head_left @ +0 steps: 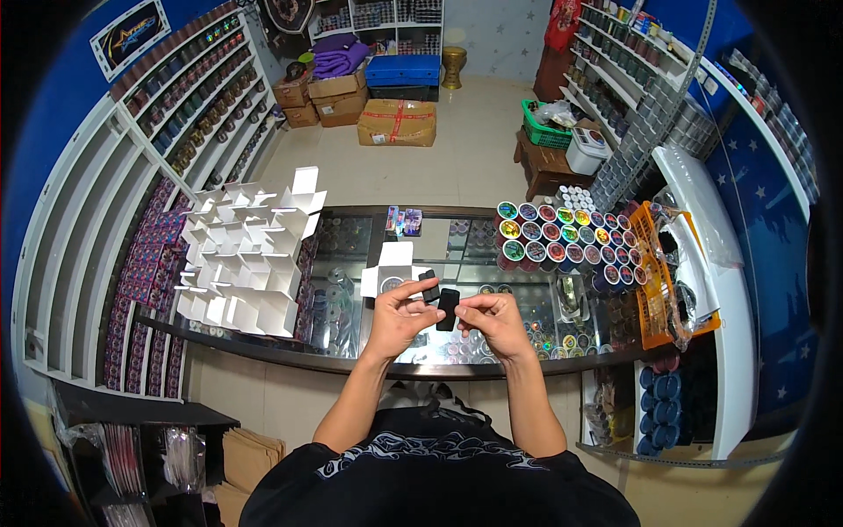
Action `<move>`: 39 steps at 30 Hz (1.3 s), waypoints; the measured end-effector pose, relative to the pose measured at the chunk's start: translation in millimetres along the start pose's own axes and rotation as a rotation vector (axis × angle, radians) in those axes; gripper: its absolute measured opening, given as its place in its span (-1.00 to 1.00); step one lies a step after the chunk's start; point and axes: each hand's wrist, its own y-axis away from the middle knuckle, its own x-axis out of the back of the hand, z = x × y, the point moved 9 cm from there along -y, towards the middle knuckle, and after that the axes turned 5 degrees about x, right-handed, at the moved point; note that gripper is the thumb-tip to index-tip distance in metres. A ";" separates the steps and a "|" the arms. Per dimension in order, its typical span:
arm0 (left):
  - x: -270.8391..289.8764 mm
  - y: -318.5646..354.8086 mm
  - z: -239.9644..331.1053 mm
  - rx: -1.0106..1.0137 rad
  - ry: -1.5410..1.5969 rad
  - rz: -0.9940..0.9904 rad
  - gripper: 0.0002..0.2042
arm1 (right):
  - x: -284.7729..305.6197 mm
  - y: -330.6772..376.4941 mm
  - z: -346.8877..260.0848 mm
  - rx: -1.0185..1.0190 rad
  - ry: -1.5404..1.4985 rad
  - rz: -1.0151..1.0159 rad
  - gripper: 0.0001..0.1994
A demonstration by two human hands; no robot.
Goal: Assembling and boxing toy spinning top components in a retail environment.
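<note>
Over the glass counter (351,353), my two hands meet at a small flat black rectangular object (448,310) whose kind I cannot make out. My right hand (493,323) pinches its right edge between thumb and fingers. On the other side, my left hand (401,318) is closed about its left edge, the thumb against it. A second black piece (428,286) shows at the left fingertips; whether the two pieces are joined is unclear. Just beyond the left hand, an open white box (395,256) stands with its flaps up and a round-topped item (392,285) inside.
Many open white boxes (263,277) crowd the counter's left end. Rows of round-lidded containers (551,233) stand at the right, beside an orange basket (651,290). Small colourful packets (404,221) lie at the far edge. A taped carton (397,122) sits on the floor beyond.
</note>
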 end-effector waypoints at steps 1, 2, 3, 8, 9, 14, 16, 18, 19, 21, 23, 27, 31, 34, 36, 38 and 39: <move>0.1 1.1 -2.2 0.013 0.004 0.001 -0.50 | 0.7 0.6 1.0 -0.014 -0.021 -0.006 -0.93; 0.3 2.2 -4.2 0.025 0.008 0.002 -0.50 | 0.8 0.9 1.9 -0.018 -0.022 -0.012 -0.93; 1.0 3.3 -5.2 0.025 0.009 0.006 -0.50 | 0.6 1.4 2.5 -0.019 -0.008 -0.015 -0.92; 3.6 6.7 -2.7 -0.014 -0.003 0.043 -0.49 | -3.0 -0.2 7.5 -0.024 0.031 -0.036 -0.91; 5.8 7.6 -2.2 -0.017 -0.003 0.047 -0.49 | -4.3 -0.8 7.2 -0.024 0.049 -0.034 -0.91; 15.2 10.3 7.7 -0.027 0.011 0.055 -0.48 | -13.4 -4.6 10.4 -0.012 0.103 -0.020 -0.90; 23.6 9.0 6.3 -0.019 0.019 0.041 -0.48 | -20.4 -7.0 14.5 -0.002 0.108 -0.029 -0.88; 31.0 8.4 8.9 -0.010 0.029 0.023 -0.48 | -30.3 -9.0 12.8 -0.020 0.112 -0.019 -0.88; 33.8 8.4 13.1 -0.015 0.025 0.012 -0.47 | -34.9 -9.9 13.9 -0.042 0.116 -0.010 -0.87; 40.9 7.7 19.4 -0.023 0.022 -0.003 -0.47 | -43.3 -13.4 13.6 -0.003 0.171 0.000 -0.88; 47.7 6.7 27.2 -0.051 0.021 -0.025 -0.47 | -50.3 -16.5 8.7 0.055 0.240 0.028 -0.89; 61.2 5.2 38.8 -0.086 0.014 -0.058 -0.48 | -66.4 -23.5 12.0 0.076 0.234 0.039 -0.89; 78.8 5.2 41.6 -0.054 0.011 -0.067 -0.49 | -85.5 -28.0 21.6 0.049 0.153 0.047 -0.89; 92.0 3.8 47.0 -0.065 -0.038 -0.054 -0.48 | -99.0 -31.3 23.4 0.058 0.187 0.058 -0.90; 101.8 3.1 50.3 -0.096 0.007 -0.045 -0.48 | -108.7 -30.6 29.7 0.034 0.132 0.068 -0.88; 108.0 3.8 56.2 -0.095 0.021 -0.035 -0.48 | -113.8 -30.4 41.3 0.013 0.089 0.057 -0.85; 111.5 4.0 56.0 -0.080 0.013 -0.034 -0.47 | -116.3 -30.7 43.1 0.012 0.088 0.061 -0.85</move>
